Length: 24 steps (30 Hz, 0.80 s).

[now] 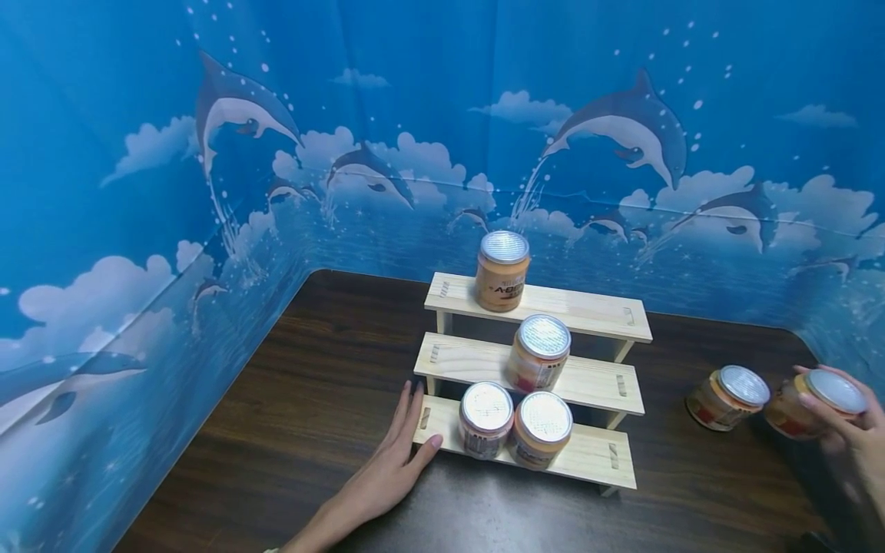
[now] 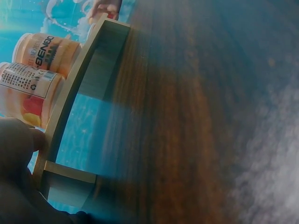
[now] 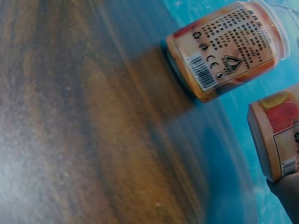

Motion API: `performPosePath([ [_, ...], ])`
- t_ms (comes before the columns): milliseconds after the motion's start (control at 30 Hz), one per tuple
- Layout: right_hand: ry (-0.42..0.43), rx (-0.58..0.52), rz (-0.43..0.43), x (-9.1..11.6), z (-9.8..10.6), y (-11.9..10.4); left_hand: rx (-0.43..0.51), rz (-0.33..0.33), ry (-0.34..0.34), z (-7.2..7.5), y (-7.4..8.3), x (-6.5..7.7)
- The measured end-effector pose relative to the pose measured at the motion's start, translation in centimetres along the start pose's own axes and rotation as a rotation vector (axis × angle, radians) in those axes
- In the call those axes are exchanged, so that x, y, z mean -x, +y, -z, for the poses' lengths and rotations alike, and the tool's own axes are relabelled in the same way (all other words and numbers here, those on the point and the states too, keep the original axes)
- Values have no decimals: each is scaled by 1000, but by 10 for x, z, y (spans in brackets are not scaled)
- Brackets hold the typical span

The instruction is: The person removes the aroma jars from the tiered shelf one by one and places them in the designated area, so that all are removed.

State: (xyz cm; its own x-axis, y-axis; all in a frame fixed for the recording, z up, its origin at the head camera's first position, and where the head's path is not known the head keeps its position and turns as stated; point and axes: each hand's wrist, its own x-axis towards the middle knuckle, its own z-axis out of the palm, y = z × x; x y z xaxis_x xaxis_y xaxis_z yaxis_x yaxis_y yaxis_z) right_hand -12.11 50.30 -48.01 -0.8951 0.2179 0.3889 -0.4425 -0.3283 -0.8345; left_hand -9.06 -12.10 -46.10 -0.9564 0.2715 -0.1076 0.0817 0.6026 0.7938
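Note:
My left hand (image 1: 390, 472) rests with straight fingers against the left end of a three-step wooden rack (image 1: 598, 453); its thumb touches the bottom shelf's front edge. Two jars with silvery lids, a left one (image 1: 486, 418) and a right one (image 1: 541, 430), stand side by side on that shelf. One jar (image 1: 539, 353) is on the middle shelf and another jar (image 1: 503, 271) on the top shelf. At the far right, my right hand (image 1: 853, 430) grips a jar (image 1: 795, 407) with thumb and fingers around its sides. Another jar (image 1: 726, 398) stands on the table just left of it.
The dark wooden table (image 1: 290, 399) carries the rack and the loose jar. A blue curtain (image 1: 415, 92) printed with dolphins and clouds closes off the back and both sides. A small dark object (image 1: 812, 541) lies at the lower right edge.

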Motion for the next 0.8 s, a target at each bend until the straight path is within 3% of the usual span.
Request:
performPosePath([
  [300,61,47,-31,3,2,7,-4,3,4,0,0,0],
  [600,22,-74,-25,7,-2,11,-2,-3,7,-1,0,0],
  [800,45,-37,-84,12,-4,17,2,1,6,0,1,1],
])
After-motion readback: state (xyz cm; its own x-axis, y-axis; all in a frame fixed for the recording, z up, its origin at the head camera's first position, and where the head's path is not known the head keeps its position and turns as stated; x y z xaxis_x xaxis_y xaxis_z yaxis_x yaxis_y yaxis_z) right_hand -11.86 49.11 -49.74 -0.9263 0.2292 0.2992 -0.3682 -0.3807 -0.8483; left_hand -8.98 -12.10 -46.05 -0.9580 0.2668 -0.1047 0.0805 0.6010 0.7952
